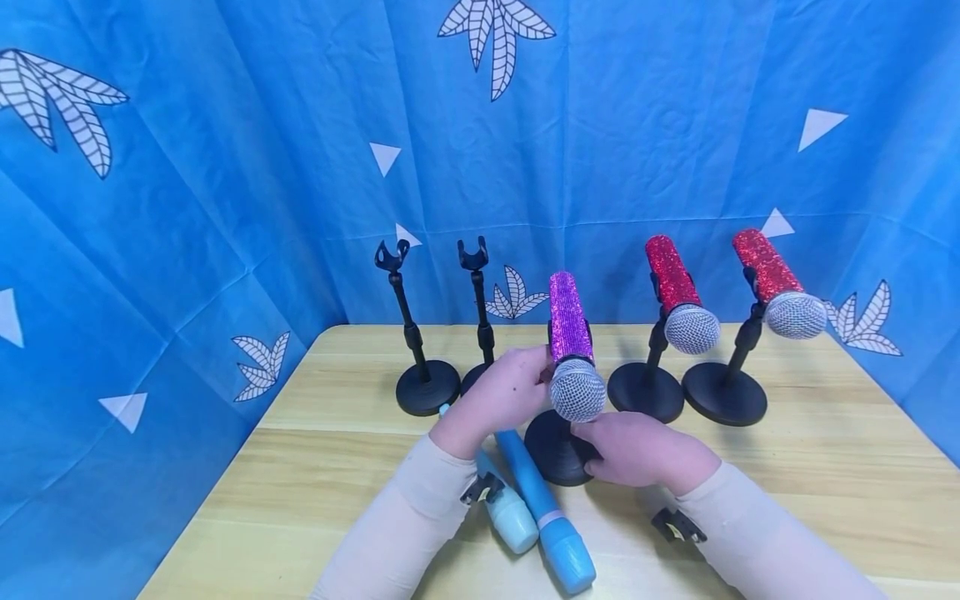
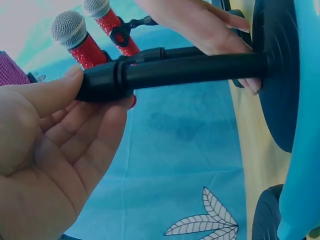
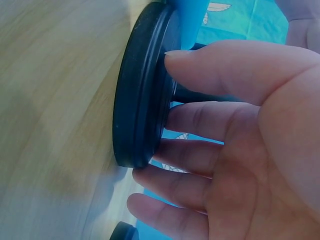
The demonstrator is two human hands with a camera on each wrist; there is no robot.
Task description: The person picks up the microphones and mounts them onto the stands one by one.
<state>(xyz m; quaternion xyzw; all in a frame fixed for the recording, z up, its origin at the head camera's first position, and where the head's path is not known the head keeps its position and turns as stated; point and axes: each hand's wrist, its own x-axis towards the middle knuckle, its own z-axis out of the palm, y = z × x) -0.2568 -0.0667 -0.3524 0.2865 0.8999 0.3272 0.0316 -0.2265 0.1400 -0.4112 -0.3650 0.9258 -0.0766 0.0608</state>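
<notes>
The purple mic (image 1: 570,317) sat in the clip of a black stand (image 2: 195,69), its body sloping down to the silver grille at its six o'clock end. Taking that mic in the head view as the clock's centre, the left hand (image 1: 510,387) was at eight o'clock, thumb and fingers pinching the collar (image 2: 104,82) of the stand's post. The right hand (image 1: 637,450) was at five o'clock, its fingers nearly straight and apart, the thumb tip and some fingertips touching the round base (image 1: 558,454). Whether the base bore fully on the table (image 1: 292,517) could not be told.

At seven o'clock the pale mic (image 1: 513,523) lay on the table, partly hidden by the left arm (image 1: 405,508). The blue mic (image 1: 540,500) lay alongside it, between six and seven, its narrow end just beside the base. Two other stands rose at nine (image 1: 414,333) and ten (image 1: 480,287), topped by U-shaped clips. One red mic (image 1: 671,271) was mounted at two o'clock, another (image 1: 765,262) farther out between two and three. Patterned blue cloth (image 1: 637,100) hung behind, at twelve.
</notes>
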